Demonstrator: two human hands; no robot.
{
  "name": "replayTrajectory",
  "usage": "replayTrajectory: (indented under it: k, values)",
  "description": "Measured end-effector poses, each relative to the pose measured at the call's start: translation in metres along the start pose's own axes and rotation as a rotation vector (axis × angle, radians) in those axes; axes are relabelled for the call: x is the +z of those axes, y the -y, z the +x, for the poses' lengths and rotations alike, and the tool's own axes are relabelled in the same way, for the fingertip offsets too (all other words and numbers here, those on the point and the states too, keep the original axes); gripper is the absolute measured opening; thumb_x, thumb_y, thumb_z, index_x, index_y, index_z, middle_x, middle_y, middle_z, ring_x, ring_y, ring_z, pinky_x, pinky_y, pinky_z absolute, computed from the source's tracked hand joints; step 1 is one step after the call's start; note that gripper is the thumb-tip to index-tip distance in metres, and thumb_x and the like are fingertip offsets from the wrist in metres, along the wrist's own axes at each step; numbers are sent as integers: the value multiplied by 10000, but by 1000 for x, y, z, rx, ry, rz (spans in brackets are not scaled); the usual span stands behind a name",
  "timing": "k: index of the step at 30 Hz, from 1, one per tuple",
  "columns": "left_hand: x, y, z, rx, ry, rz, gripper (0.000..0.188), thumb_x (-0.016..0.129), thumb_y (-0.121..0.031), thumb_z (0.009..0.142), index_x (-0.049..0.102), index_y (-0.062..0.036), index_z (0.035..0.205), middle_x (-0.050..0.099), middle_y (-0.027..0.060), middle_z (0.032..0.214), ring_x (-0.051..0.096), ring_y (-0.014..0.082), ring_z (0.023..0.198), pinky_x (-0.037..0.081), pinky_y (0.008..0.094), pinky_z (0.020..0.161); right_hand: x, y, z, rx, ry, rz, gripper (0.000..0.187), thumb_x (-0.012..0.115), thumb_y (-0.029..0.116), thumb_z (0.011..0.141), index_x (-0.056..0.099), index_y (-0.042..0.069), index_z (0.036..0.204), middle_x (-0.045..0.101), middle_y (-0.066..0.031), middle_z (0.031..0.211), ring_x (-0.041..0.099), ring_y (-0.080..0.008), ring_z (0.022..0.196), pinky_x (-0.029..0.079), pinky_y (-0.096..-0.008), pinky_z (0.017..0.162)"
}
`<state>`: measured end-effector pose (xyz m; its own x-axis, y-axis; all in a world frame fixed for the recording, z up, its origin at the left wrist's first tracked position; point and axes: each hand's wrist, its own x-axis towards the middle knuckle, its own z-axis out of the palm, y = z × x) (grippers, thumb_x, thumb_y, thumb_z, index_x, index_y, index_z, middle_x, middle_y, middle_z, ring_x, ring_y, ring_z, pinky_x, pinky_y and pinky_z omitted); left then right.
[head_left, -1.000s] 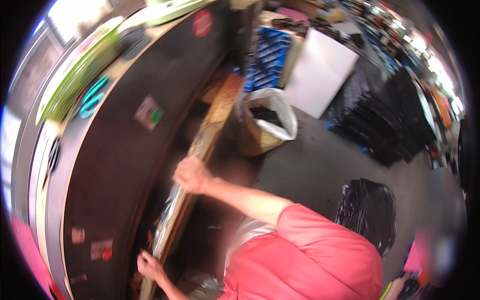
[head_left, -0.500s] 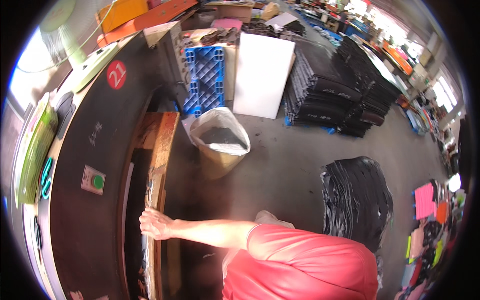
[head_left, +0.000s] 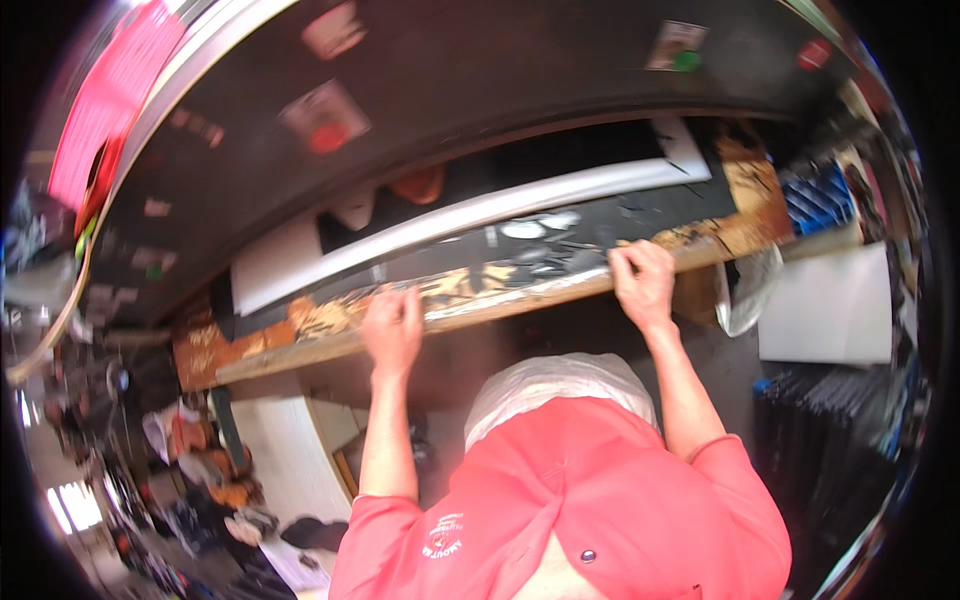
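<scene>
My left hand (head_left: 392, 330) is closed at the worn wooden front edge (head_left: 540, 300) of a long machine bed. Further right along that same edge, my right hand (head_left: 645, 283) is also closed, its fingers curled in. What either hand grips, if anything, is hidden, and the left is slightly blurred. Between and beyond the hands lies a dark surface (head_left: 455, 250) with thin black scraps and shiny pale patches. A white bar (head_left: 520, 200) runs lengthwise behind it, under the dark machine body (head_left: 450, 90).
The machine body carries a red button (head_left: 327, 137) and a green button (head_left: 686, 61). At right are a blue plastic pallet (head_left: 815, 200), a white sack (head_left: 748, 290), a white board (head_left: 830, 305) and stacked black sheets (head_left: 830, 430). A pale panel (head_left: 285, 445) stands at lower left.
My view has swung left to face the machine bed squarely. Both hands now show at its front edge; earlier only one hand was plainly visible, resting on that edge.
</scene>
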<state>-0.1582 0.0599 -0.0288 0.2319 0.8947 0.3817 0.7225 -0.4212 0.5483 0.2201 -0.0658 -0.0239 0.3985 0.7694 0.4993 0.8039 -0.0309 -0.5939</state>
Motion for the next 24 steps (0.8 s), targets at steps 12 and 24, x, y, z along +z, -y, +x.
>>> replayTrajectory:
  k: [12, 24]
  values:
    - [-35, -89, -92, 46, -31, -341, 148, 750, 26, 929, 631, -4, 846, 642, 145, 779, 619, 366, 668, 485, 455, 618, 77, 134, 23, -90, 480, 117, 857, 907, 309, 814, 547, -67, 1495, 562, -270, 1484, 570, -421, 1272, 456, -486, 1151]
    - [16, -98, -24, 108, 103, 36, 489, 666, -87, 1007, 563, 64, 1460, 509, 247, 1606, 434, 458, 1528, 331, 583, 1270, 57, 136, 50, -30, 480, 94, 826, 867, 293, 682, 667, 37, 1441, 470, -301, 1571, 498, -450, 1381, 460, -483, 1175]
